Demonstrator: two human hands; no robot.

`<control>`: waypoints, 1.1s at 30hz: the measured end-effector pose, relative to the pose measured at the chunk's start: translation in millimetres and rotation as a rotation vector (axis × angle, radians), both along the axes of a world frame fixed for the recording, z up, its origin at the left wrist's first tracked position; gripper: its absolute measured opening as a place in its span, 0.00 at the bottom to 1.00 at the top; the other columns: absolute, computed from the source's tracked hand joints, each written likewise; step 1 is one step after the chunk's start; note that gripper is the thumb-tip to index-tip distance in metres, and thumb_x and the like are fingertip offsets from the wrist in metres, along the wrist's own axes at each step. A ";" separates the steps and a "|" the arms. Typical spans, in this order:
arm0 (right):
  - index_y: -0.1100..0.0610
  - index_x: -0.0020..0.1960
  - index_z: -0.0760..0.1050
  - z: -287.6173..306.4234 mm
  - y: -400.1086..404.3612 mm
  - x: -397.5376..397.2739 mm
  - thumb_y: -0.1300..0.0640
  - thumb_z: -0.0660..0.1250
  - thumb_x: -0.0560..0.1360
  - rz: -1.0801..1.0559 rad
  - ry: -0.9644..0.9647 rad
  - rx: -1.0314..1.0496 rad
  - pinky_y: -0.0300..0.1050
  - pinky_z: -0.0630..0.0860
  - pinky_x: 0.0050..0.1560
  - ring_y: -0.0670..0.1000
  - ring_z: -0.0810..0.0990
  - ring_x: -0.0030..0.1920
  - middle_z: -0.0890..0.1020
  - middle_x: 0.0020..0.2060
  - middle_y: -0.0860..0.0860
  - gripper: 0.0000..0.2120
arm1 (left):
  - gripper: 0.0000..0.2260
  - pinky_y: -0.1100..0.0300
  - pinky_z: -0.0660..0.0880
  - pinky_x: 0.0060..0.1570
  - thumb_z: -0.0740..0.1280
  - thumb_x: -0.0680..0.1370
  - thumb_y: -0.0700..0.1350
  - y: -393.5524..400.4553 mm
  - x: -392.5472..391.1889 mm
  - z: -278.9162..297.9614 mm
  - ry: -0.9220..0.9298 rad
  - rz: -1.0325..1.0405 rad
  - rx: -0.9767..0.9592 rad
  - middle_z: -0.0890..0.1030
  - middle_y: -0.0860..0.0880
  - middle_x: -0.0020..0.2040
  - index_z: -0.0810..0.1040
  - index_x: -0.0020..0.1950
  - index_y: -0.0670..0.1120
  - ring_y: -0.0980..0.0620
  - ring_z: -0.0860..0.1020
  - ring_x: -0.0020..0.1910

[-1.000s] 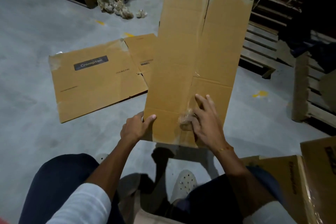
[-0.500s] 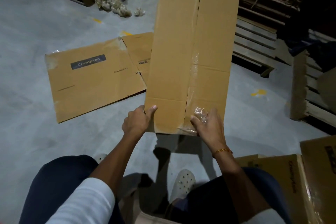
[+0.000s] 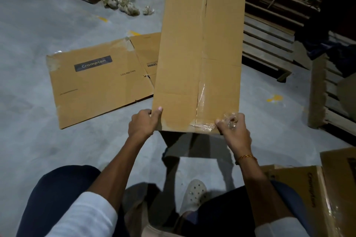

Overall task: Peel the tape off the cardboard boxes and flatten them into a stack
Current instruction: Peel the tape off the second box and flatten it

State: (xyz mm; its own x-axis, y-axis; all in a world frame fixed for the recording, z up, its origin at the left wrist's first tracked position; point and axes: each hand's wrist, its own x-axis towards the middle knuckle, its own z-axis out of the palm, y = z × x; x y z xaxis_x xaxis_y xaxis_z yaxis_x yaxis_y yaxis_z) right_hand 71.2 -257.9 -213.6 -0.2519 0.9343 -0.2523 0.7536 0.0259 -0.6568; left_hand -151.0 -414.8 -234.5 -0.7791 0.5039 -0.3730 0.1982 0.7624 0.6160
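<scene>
Cardboard box [image 3: 196,59], left hand [image 3: 143,124] gripping, right fingers [image 3: 221,124] seemingly pinching tape [image 3: 204,126]

The flattened box [image 3: 100,82] on the floor bears a dark label [image 3: 93,63] reading "Crompton", with "CEILING FAN" printed smaller to its right. The box at lower right [image 3: 300,194] shows "Crompton" running sideways.
</scene>
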 end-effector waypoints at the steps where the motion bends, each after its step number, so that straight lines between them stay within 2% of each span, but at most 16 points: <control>1: 0.49 0.59 0.67 3.8 -1.5 -0.1 0.41 0.71 0.75 0.015 -0.010 0.038 0.53 0.72 0.56 0.56 0.75 0.52 0.78 0.52 0.49 0.20 | 0.30 0.45 0.82 0.46 0.56 0.76 0.72 -3.0 -2.8 6.4 0.025 -0.007 0.001 0.82 0.45 0.41 0.81 0.46 0.46 0.40 0.82 0.42; 5: 0.48 0.54 0.67 29.4 -8.7 4.8 0.39 0.67 0.77 0.083 -0.071 0.158 0.49 0.68 0.48 0.55 0.73 0.48 0.78 0.50 0.52 0.16 | 0.27 0.43 0.83 0.42 0.63 0.78 0.67 -17.2 -6.9 45.2 0.111 -0.098 -0.002 0.83 0.44 0.38 0.81 0.42 0.42 0.43 0.82 0.34; 7: 0.47 0.53 0.67 39.2 -17.2 12.7 0.39 0.65 0.77 0.138 -0.105 0.143 0.49 0.68 0.48 0.56 0.75 0.49 0.78 0.49 0.53 0.14 | 0.25 0.42 0.83 0.42 0.65 0.78 0.64 -28.9 -4.5 67.0 0.135 -0.144 0.024 0.84 0.42 0.40 0.80 0.43 0.41 0.43 0.82 0.34; 9: 0.47 0.52 0.67 47.9 -32.1 22.1 0.40 0.64 0.78 0.182 -0.106 0.120 0.50 0.69 0.49 0.57 0.75 0.49 0.79 0.48 0.53 0.13 | 0.21 0.44 0.82 0.44 0.68 0.78 0.62 -44.2 0.1 90.1 0.149 -0.163 0.045 0.85 0.41 0.46 0.83 0.53 0.43 0.43 0.82 0.37; 11: 0.47 0.51 0.67 55.5 -48.8 29.9 0.42 0.63 0.79 0.206 -0.085 0.120 0.51 0.68 0.49 0.56 0.74 0.47 0.79 0.45 0.52 0.10 | 0.27 0.46 0.82 0.47 0.70 0.76 0.62 -59.7 6.9 111.6 0.163 -0.154 0.049 0.85 0.41 0.51 0.80 0.64 0.42 0.42 0.83 0.42; 14: 0.47 0.50 0.66 64.6 -69.9 43.1 0.47 0.60 0.81 0.260 -0.089 0.156 0.51 0.68 0.47 0.56 0.73 0.45 0.77 0.40 0.51 0.05 | 0.26 0.55 0.80 0.41 0.72 0.75 0.60 -81.3 30.5 132.3 0.171 -0.177 0.045 0.84 0.47 0.44 0.78 0.67 0.47 0.49 0.83 0.37; 16: 0.48 0.50 0.65 66.4 -78.6 55.9 0.50 0.57 0.82 0.289 -0.124 0.164 0.51 0.67 0.46 0.57 0.74 0.45 0.76 0.39 0.50 0.03 | 0.24 0.58 0.79 0.39 0.73 0.75 0.57 -95.0 54.6 135.6 0.178 -0.191 0.052 0.81 0.52 0.39 0.78 0.67 0.48 0.54 0.81 0.35; 18: 0.48 0.51 0.66 68.5 -85.2 69.8 0.52 0.55 0.82 0.299 -0.142 0.154 0.51 0.66 0.45 0.57 0.74 0.47 0.76 0.40 0.51 0.03 | 0.21 0.56 0.80 0.40 0.74 0.74 0.56 -111.2 78.1 130.7 0.225 -0.191 0.083 0.82 0.53 0.38 0.80 0.63 0.49 0.53 0.82 0.37; 20: 0.49 0.51 0.65 69.8 -90.7 82.0 0.52 0.54 0.83 0.326 -0.201 0.173 0.50 0.67 0.45 0.57 0.75 0.46 0.76 0.41 0.51 0.03 | 0.21 0.57 0.80 0.41 0.75 0.73 0.57 -127.8 97.8 124.1 0.267 -0.142 0.094 0.85 0.50 0.41 0.82 0.62 0.49 0.51 0.83 0.40; 22: 0.49 0.50 0.64 71.5 -99.9 88.6 0.53 0.53 0.83 0.408 -0.341 0.219 0.49 0.70 0.44 0.57 0.76 0.46 0.75 0.43 0.52 0.04 | 0.22 0.60 0.78 0.40 0.76 0.73 0.58 -137.2 115.8 119.7 0.273 -0.086 0.140 0.86 0.48 0.44 0.82 0.63 0.50 0.50 0.83 0.43; 24: 0.50 0.51 0.66 74.5 -115.3 86.0 0.54 0.54 0.83 0.527 -0.509 0.223 0.48 0.72 0.43 0.58 0.77 0.49 0.76 0.47 0.53 0.03 | 0.20 0.60 0.77 0.41 0.75 0.75 0.55 -133.6 130.1 118.0 0.307 -0.071 0.213 0.86 0.48 0.45 0.82 0.64 0.51 0.50 0.83 0.44; 26: 0.51 0.51 0.67 75.2 -128.2 81.0 0.54 0.55 0.82 0.611 -0.537 0.236 0.48 0.73 0.43 0.57 0.77 0.51 0.76 0.49 0.51 0.03 | 0.19 0.60 0.76 0.45 0.73 0.77 0.51 -120.7 139.5 110.4 0.311 -0.123 0.242 0.87 0.49 0.48 0.80 0.68 0.51 0.51 0.82 0.46; 27: 0.50 0.50 0.66 75.2 -133.4 78.7 0.53 0.55 0.83 0.630 -0.464 0.260 0.49 0.74 0.43 0.56 0.77 0.49 0.75 0.48 0.50 0.04 | 0.19 0.60 0.76 0.47 0.73 0.78 0.50 -113.9 143.5 104.6 0.278 -0.164 0.219 0.87 0.50 0.50 0.79 0.68 0.51 0.51 0.82 0.49; 29: 0.47 0.46 0.64 75.2 -141.9 73.7 0.54 0.57 0.82 0.671 -0.167 0.278 0.49 0.74 0.42 0.52 0.76 0.43 0.75 0.44 0.47 0.07 | 0.16 0.60 0.77 0.48 0.72 0.78 0.50 -106.3 145.5 89.6 0.202 -0.193 0.166 0.87 0.51 0.51 0.81 0.65 0.52 0.50 0.83 0.50; 31: 0.48 0.44 0.66 78.6 -153.2 62.7 0.55 0.61 0.82 0.663 0.133 0.138 0.45 0.72 0.38 0.48 0.76 0.37 0.77 0.38 0.45 0.09 | 0.08 0.59 0.76 0.42 0.71 0.79 0.50 -108.5 133.1 79.0 0.140 -0.087 0.160 0.86 0.49 0.45 0.84 0.56 0.51 0.49 0.82 0.45; 33: 0.51 0.43 0.68 77.4 -163.7 48.2 0.56 0.63 0.83 0.524 0.361 -0.075 0.44 0.74 0.37 0.48 0.79 0.36 0.79 0.36 0.46 0.10 | 0.05 0.57 0.72 0.38 0.69 0.80 0.49 -117.9 110.7 79.7 0.158 0.048 0.152 0.83 0.48 0.40 0.82 0.50 0.49 0.46 0.81 0.43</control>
State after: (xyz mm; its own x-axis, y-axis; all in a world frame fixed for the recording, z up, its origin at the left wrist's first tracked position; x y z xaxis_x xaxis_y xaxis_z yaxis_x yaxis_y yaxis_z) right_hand 119.3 -421.6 -136.1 -0.7515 0.6475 -0.1263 0.3847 0.2746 -0.8812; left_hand -40.3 -532.7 -154.7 -0.8462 0.5060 -0.1673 0.2670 0.6742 0.6886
